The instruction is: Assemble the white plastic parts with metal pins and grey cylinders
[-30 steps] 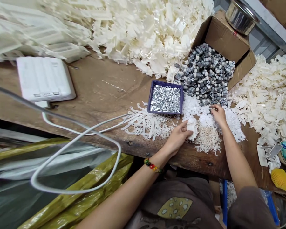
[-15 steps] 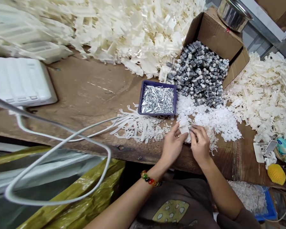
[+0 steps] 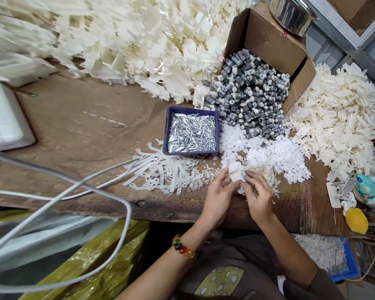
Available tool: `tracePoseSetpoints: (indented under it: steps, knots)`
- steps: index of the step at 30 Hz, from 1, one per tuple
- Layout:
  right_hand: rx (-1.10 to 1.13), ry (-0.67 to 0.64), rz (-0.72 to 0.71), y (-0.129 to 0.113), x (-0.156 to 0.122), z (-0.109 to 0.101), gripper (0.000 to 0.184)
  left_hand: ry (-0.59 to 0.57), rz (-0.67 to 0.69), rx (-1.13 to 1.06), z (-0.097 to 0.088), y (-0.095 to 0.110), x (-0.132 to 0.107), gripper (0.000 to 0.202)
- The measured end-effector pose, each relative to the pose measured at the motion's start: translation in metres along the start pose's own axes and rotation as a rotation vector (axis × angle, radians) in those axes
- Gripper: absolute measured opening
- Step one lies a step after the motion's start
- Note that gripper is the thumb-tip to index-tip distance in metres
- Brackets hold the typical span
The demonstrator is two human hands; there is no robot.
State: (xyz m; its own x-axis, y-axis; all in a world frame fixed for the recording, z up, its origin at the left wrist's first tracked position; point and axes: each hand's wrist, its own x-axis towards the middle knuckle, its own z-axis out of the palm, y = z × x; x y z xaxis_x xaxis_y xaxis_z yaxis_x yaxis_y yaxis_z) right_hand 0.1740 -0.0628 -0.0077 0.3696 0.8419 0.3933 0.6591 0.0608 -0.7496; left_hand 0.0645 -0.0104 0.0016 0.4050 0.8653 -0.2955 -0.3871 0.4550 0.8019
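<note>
My left hand (image 3: 218, 198) is closed on a white plastic housing (image 3: 236, 173), pinched between thumb and fingers just above the table's front edge. My right hand (image 3: 258, 196) meets it from the other side, its fingertips pressed round a small grey piece (image 3: 243, 175) at the housing's right end. Most of that grey piece is hidden by the fingers, so its kind is unclear. Right behind the hands lie small white plastic discs (image 3: 278, 160). A purple tray (image 3: 166, 133) of shiny metal pins (image 3: 192, 132) stands to the left, beside loose white plastic strips (image 3: 162, 168).
Small grey motor-like blocks (image 3: 250, 96) spill from a tipped cardboard box (image 3: 273, 39). Cream plastic parts are heaped at the back (image 3: 128, 41) and right (image 3: 337, 121). A white cable (image 3: 128, 216) loops at the left. A yellow netted object (image 3: 356, 221) sits at the right edge.
The view has shifted, so the table things appear further left. Both hands stay together at the white housing, and more of the grey piece shows between the right fingertips.
</note>
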Motion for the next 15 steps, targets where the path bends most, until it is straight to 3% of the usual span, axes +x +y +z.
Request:
tracePoseSetpoints:
  steps: [2, 4, 5, 7, 8, 11, 15]
  knots:
    - [-0.037, 0.041, 0.049, 0.024, 0.023, -0.039, 0.021, -0.051, -0.131, -0.075, -0.008, 0.007, 0.002, 0.053]
    - [-0.254, 0.337, 0.203, 0.058, 0.054, -0.088, 0.020, -0.086, -0.219, -0.112, -0.013, 0.015, 0.003, 0.044]
    - [-0.404, 0.400, 0.281, 0.075, 0.070, -0.113, 0.014, -0.099, -0.245, -0.119, -0.014, 0.019, 0.002, 0.039]
    - [-0.544, 0.378, 0.321, 0.105, 0.095, -0.155, 0.003, -0.132, -0.292, -0.111, -0.012, 0.023, -0.001, 0.033]
    - [-0.558, 0.356, 0.323, 0.115, 0.103, -0.170, 0.010, -0.153, -0.320, -0.103, -0.010, 0.024, -0.004, 0.034]
    - [-0.506, 0.265, 0.289, 0.125, 0.112, -0.192, 0.023, -0.235, -0.378, -0.116, -0.005, 0.020, -0.009, 0.041]
    - [-0.360, 0.097, 0.259, 0.103, 0.099, -0.185, 0.016, -0.273, -0.333, -0.105, -0.002, 0.010, -0.008, 0.050]
